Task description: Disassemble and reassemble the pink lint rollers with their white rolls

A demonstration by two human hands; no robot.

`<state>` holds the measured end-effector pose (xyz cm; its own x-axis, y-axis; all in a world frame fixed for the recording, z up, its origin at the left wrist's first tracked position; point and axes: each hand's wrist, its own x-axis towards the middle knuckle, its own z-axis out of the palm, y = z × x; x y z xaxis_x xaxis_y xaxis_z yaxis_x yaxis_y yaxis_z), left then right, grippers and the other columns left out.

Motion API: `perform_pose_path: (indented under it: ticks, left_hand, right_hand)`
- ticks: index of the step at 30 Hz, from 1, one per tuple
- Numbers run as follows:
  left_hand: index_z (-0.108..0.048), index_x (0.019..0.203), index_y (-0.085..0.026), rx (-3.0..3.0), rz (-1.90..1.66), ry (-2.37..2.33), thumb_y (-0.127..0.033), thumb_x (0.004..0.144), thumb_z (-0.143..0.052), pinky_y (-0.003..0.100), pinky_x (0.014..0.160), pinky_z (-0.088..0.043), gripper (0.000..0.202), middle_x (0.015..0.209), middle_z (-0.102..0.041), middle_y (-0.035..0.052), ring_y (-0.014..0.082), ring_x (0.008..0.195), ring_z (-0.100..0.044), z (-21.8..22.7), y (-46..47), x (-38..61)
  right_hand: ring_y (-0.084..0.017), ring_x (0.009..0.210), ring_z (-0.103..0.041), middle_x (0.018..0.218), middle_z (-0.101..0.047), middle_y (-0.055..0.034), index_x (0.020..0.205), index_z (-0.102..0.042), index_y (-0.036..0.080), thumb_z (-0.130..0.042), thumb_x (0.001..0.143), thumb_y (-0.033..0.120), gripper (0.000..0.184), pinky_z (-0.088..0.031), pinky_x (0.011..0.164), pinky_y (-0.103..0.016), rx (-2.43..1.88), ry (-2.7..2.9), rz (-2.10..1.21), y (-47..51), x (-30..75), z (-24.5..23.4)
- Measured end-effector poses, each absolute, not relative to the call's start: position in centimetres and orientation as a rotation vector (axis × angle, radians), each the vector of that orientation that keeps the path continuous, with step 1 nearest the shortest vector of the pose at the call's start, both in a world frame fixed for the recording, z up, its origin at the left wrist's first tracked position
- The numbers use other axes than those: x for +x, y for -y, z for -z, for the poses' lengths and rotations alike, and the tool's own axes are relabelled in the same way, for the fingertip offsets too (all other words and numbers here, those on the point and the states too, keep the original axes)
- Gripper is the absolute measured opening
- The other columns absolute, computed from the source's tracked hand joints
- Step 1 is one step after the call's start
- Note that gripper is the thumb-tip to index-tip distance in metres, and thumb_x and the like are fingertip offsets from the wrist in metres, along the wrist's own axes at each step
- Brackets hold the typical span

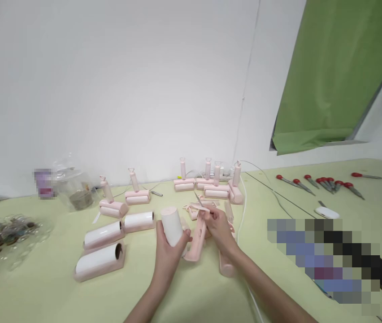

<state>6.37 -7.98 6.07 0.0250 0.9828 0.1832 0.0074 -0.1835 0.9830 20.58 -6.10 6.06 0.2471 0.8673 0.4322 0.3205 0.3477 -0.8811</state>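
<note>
My left hand (169,255) is closed around a white lint roll (171,225), held tilted above the table. Beside it is a long pink plastic lint roller cover (196,240), its inner side showing. My right hand (218,226) is at the cover's upper end, fingers pinched on a slim pale pink piece (200,207). A thin grey pointed tip rises near that piece; whether the two are joined I cannot tell. Loose pink parts (191,211) lie just behind my hands. Partly hidden under my right forearm is another pink roller body (226,264).
Left of my hands lie several white rolls in pink holders (98,260). Pink lint rollers with upright handles (137,196) line the back. Red-handled screwdrivers (328,184) and a white cutter (327,211) lie right. A white cable (242,220) crosses the table. Bubble wrap (12,235) lies left.
</note>
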Motion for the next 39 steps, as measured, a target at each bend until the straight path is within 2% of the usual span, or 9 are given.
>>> perform_pose_path:
  ticks: [3, 7, 10, 13, 16, 19, 23, 32, 39]
  left_hand:
    - [-0.034, 0.085, -0.023, 1.287, -1.291, -1.085, -0.041, 0.061, -0.064, 0.025, 0.040, -0.047, 0.042, 0.072, -0.053, -0.0022, 0.0204, 0.062, -0.063, -7.0, 7.2, 6.0]
    - [-0.035, 0.094, -0.021, 1.372, -1.245, -1.215, -0.049, 0.062, -0.060, 0.020, 0.030, -0.036, 0.049, 0.065, -0.053, -0.0030, 0.0156, 0.045, -0.056, -7.4, 6.0, 3.9]
    - [-0.040, 0.098, -0.021, 1.551, -1.227, -1.331, -0.052, 0.067, -0.053, 0.024, 0.037, -0.041, 0.046, 0.067, -0.055, -0.0012, 0.0160, 0.046, -0.056, -7.2, 5.4, 1.8]
    - [-0.046, 0.098, -0.021, 1.771, -1.166, -1.515, -0.052, 0.068, -0.051, 0.031, 0.051, -0.046, 0.043, 0.075, -0.060, 0.0022, 0.0216, 0.059, -0.060, -6.7, 5.4, 0.3]
    - [-0.049, 0.104, -0.023, 1.952, -1.093, -1.630, -0.048, 0.072, -0.049, 0.033, 0.063, -0.045, 0.040, 0.088, -0.063, 0.0038, 0.0254, 0.077, -0.060, -6.3, 5.5, -0.4]
    - [-0.050, 0.107, -0.024, 2.070, -1.055, -1.683, -0.044, 0.073, -0.049, 0.032, 0.068, -0.044, 0.039, 0.096, -0.064, 0.0030, 0.0250, 0.086, -0.059, -5.8, 5.7, -0.6]
    - [-0.051, 0.110, -0.025, 2.139, -1.084, -1.666, -0.040, 0.072, -0.052, 0.029, 0.071, -0.045, 0.041, 0.104, -0.063, 0.0024, 0.0235, 0.093, -0.058, -5.3, 5.8, -0.7]
    - [-0.055, 0.107, -0.023, 2.110, -1.132, -1.629, -0.036, 0.069, -0.054, 0.030, 0.070, -0.047, 0.040, 0.098, -0.066, 0.0021, 0.0223, 0.083, -0.062, -5.5, 6.0, -0.3]
    - [-0.055, 0.106, -0.023, 2.091, -1.114, -1.629, -0.038, 0.069, -0.055, 0.030, 0.072, -0.046, 0.039, 0.097, -0.066, 0.0020, 0.0229, 0.085, -0.061, -5.5, 6.1, -0.1]
  right_hand:
    - [-0.013, 0.054, -0.037, 0.056, -0.038, 0.0029, 0.062, -0.045, 0.018, -0.038, 0.074, 0.041, 0.027, -0.030, 0.049, -0.023, -1.322, 1.237, -0.431, 5.4, 23.0, -6.2]
    - [-0.016, 0.062, -0.047, 0.065, -0.051, -0.0006, 0.070, -0.051, 0.016, -0.039, 0.075, 0.048, 0.034, -0.035, 0.057, -0.025, -1.487, 1.184, -0.352, 4.1, 25.9, -5.7]
    - [-0.019, 0.059, -0.050, 0.061, -0.054, -0.0016, 0.066, -0.055, 0.017, -0.047, 0.071, 0.052, 0.037, -0.034, 0.055, -0.027, -1.649, 1.179, -0.342, 3.6, 27.0, -4.8]
    - [-0.023, 0.062, -0.053, 0.067, -0.058, -0.0044, 0.082, -0.059, 0.017, -0.054, 0.066, 0.053, 0.040, -0.034, 0.055, -0.029, -1.782, 1.151, -0.297, 3.8, 27.2, -4.5]
    - [-0.024, 0.074, -0.055, 0.086, -0.061, -0.0067, 0.098, -0.056, 0.019, -0.045, 0.074, 0.051, 0.041, -0.037, 0.060, -0.031, -1.785, 1.196, -0.237, 4.9, 26.4, -5.3]
    - [-0.020, 0.075, -0.056, 0.095, -0.062, -0.0039, 0.099, -0.058, 0.023, -0.039, 0.081, 0.046, 0.035, -0.040, 0.061, -0.029, -1.567, 1.417, -0.358, 6.4, 23.9, -6.5]
    - [-0.019, 0.067, -0.056, 0.079, -0.066, -0.0032, 0.095, -0.064, 0.023, -0.042, 0.083, 0.041, 0.031, -0.040, 0.056, -0.027, -1.302, 1.709, -0.549, 8.3, 20.1, -6.8]
    - [-0.016, 0.057, -0.053, 0.065, -0.063, -0.0003, 0.083, -0.066, 0.025, -0.040, 0.085, 0.038, 0.030, -0.035, 0.051, -0.025, -1.349, 1.872, -0.449, 8.7, 19.2, -6.2]
    - [-0.015, 0.053, -0.047, 0.058, -0.056, 0.0002, 0.081, -0.066, 0.024, -0.039, 0.085, 0.037, 0.030, -0.031, 0.049, -0.024, -1.276, 1.880, -0.474, 8.8, 19.2, -6.4]
